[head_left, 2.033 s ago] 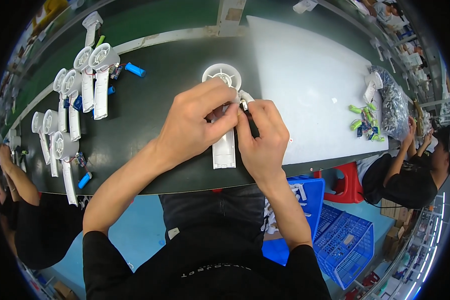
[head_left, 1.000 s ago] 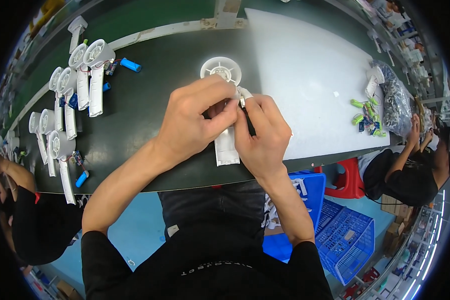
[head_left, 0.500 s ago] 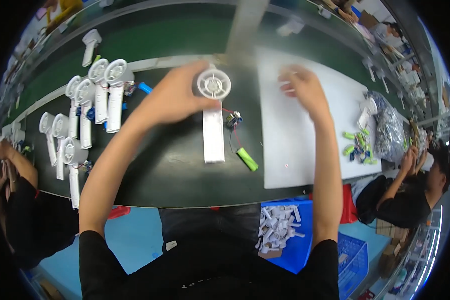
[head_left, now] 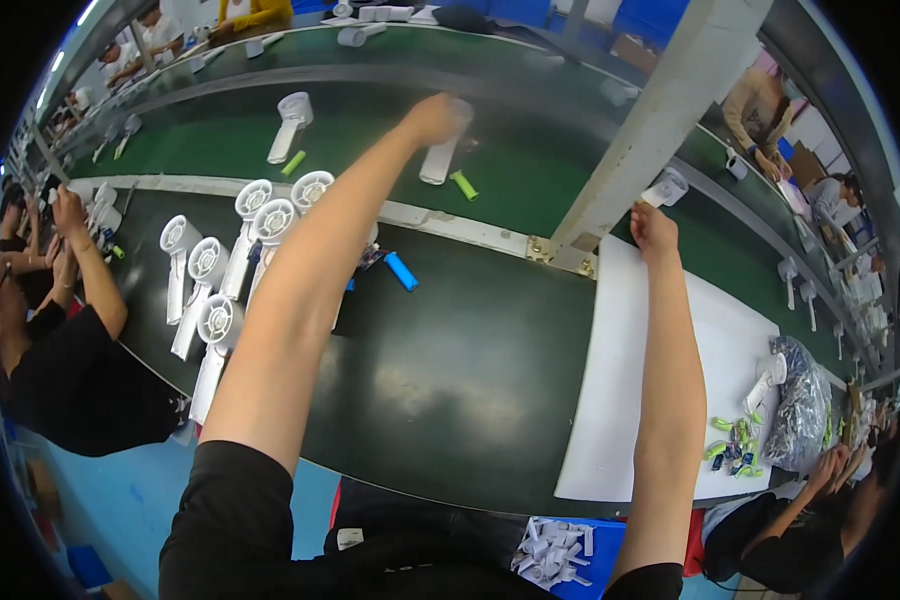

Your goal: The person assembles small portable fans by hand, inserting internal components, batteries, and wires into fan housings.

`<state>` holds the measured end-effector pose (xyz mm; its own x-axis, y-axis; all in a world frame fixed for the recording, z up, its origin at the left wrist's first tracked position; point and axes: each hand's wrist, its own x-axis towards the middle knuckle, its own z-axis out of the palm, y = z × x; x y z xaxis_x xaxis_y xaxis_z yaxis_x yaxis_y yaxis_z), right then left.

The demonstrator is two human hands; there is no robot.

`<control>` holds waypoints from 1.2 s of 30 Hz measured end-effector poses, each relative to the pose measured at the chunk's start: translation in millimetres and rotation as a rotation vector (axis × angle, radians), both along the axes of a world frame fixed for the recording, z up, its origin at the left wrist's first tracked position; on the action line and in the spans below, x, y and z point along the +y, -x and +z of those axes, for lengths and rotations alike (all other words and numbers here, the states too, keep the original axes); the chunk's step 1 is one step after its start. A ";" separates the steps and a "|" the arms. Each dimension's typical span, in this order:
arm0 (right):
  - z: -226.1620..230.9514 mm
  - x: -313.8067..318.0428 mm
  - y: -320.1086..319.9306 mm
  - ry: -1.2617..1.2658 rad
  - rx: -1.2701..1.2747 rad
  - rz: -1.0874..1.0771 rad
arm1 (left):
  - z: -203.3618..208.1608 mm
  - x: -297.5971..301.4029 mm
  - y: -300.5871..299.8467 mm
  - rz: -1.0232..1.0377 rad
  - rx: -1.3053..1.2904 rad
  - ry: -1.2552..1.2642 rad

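Note:
My left hand (head_left: 436, 120) is stretched far forward over the green conveyor belt, fingers closed around the head of a white handheld fan. The fan's handle (head_left: 437, 164) points back toward me, and a green battery cell (head_left: 464, 185) lies beside it on the belt. My right hand (head_left: 656, 232) reaches past the metal post, its fingers pinching the handle end of another white handheld fan (head_left: 669, 187). On the left of the dark table stand several white fans with round grilles (head_left: 220, 320), partly hidden by my left forearm. A blue cell (head_left: 400, 271) lies near them.
A metal post (head_left: 660, 120) rises at the table's far edge between my hands. At right, a white foam sheet (head_left: 620, 400) bears green cells with small circuit boards (head_left: 738, 446) and a clear plastic bag (head_left: 802, 410). A blue bin (head_left: 600, 560) holds white parts below. Co-workers sit on both sides.
My left hand has carried the white fan, with its green cell, from the table forward onto the belt. My right hand has gone forward to another fan beyond the foam sheet. The view has shifted.

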<state>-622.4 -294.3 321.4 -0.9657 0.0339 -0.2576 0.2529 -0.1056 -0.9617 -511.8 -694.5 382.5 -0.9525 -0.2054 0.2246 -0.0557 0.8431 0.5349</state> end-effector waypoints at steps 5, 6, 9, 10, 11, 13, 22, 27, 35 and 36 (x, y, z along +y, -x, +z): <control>24.6 -2.2 -2.6 0.155 -0.034 -0.018 | -6.0 -12.0 -8.3 0.386 0.189 0.171; 30.4 -10.2 -8.2 0.228 -0.068 -0.097 | -4.0 -12.3 -20.1 0.356 0.313 0.150; 27.4 -19.0 2.0 0.237 -0.095 -0.183 | 4.5 22.6 -53.5 0.253 0.519 0.100; 22.7 -25.5 3.9 0.271 -0.085 -0.190 | 8.3 40.0 -70.8 0.189 0.523 0.050; 14.1 -27.1 10.1 0.293 0.023 -0.136 | 8.4 57.0 -85.3 0.125 0.521 0.030; 10.7 -42.4 17.5 0.310 0.006 -0.183 | 13.5 94.4 -122.8 -0.040 0.475 -0.112; 26.8 -54.6 -2.3 0.247 0.098 -0.213 | 26.0 177.0 -208.3 -0.210 0.097 -0.382; 62.1 5.3 -115.3 0.012 0.088 0.114 | 20.0 170.0 -208.2 -0.284 0.116 -0.488; 67.0 36.7 -380.1 0.008 -0.106 0.655 | -9.9 228.8 -224.2 -0.456 0.150 -0.543; 66.4 41.2 -395.8 -0.003 -0.116 0.646 | -7.1 233.6 -231.2 -0.442 -0.048 -0.610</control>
